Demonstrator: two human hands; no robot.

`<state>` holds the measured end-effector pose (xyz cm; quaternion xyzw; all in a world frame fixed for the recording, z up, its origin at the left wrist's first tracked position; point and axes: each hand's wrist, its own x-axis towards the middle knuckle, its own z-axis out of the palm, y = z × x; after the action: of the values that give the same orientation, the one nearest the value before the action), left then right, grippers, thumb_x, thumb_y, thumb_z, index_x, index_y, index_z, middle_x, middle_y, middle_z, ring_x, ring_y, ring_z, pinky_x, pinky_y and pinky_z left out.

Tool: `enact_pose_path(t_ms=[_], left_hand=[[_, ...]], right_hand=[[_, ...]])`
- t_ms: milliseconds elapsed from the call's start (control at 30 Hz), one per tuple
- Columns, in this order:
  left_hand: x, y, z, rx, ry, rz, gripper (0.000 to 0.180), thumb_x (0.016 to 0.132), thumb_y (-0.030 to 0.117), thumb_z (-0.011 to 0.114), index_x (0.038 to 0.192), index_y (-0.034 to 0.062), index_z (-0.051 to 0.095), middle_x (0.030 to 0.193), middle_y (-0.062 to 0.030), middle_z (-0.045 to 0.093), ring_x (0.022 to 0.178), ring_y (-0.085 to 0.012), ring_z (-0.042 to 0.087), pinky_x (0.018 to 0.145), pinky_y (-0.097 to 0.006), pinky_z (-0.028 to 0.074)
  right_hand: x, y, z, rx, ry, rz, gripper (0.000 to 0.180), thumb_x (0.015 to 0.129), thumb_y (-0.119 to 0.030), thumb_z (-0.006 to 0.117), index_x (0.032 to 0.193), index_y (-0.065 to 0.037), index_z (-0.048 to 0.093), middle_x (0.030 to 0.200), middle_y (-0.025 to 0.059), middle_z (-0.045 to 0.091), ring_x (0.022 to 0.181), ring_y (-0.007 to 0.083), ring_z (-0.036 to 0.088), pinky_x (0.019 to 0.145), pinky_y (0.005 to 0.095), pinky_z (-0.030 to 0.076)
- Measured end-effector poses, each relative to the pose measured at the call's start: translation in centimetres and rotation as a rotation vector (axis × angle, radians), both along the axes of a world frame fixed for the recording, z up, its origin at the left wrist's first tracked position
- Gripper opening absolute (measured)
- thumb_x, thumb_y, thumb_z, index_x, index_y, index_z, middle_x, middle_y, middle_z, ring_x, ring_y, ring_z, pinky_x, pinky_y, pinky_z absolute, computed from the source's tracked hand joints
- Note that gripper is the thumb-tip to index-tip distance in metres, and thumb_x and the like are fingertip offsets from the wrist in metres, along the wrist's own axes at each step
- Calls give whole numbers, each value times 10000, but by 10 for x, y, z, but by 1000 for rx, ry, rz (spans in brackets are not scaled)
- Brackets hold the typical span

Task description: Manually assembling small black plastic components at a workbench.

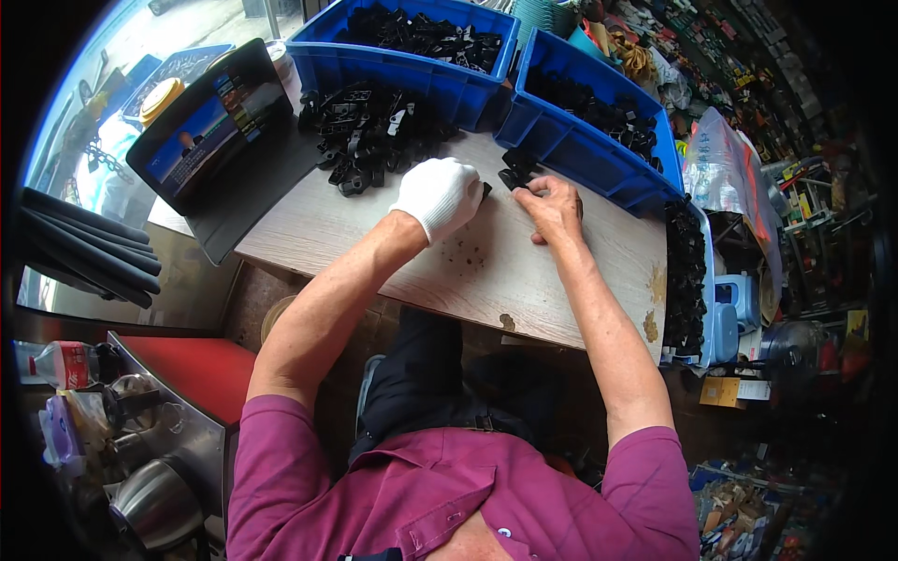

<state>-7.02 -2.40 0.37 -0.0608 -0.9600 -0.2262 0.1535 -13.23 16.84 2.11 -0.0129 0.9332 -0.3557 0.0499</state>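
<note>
My left hand (437,194), in a white knitted glove, is closed over the middle of the table. A small black part (486,191) pokes out past its fingertips; the rest of it is hidden by the glove. Bare and with fingers bent, my right hand (552,208) pinches at a dark piece beside a small cluster of black plastic parts (516,166) near the blue bin. Behind the gloved hand lies a heap of similar black parts (360,136). Dark crumbs are scattered on the pale wooden tabletop (421,271) between my forearms.
Two blue bins of black parts, a back bin (393,70) and a right bin (589,140), border the table. Another container of black parts (687,280) stands at the right edge. A tablet (210,140) leans at the left. A steel kettle (159,505) sits lower left.
</note>
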Motion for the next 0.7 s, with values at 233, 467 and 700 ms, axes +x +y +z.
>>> enact_pose_path(t_ms=[233, 467, 700], left_hand=[[12, 11, -15, -136, 168, -71, 162, 894, 182, 673, 1021, 87, 710, 934, -120, 721, 912, -339, 670, 751, -430, 570], [10, 31, -19, 790, 155, 26, 283, 922, 168, 657, 1144, 1, 711, 1092, -216, 725, 1020, -363, 705, 889, -376, 556], [15, 40, -22, 1249, -60, -110, 308, 924, 127, 615, 1168, -42, 700, 1083, -192, 739, 966, -269, 721, 871, -334, 552]], right_hand=[[5, 18, -7, -343, -195, -86, 320, 815, -295, 790, 966, -30, 692, 628, 53, 613, 419, 167, 581, 421, 335, 563], [46, 9, -14, -870, -234, 58, 258, 882, -258, 771, 941, -37, 651, 498, -38, 449, 382, 92, 417, 421, 336, 516], [55, 8, -17, -830, -262, 146, 253, 878, -183, 770, 1015, -8, 649, 660, -8, 568, 410, 74, 417, 403, 270, 473]])
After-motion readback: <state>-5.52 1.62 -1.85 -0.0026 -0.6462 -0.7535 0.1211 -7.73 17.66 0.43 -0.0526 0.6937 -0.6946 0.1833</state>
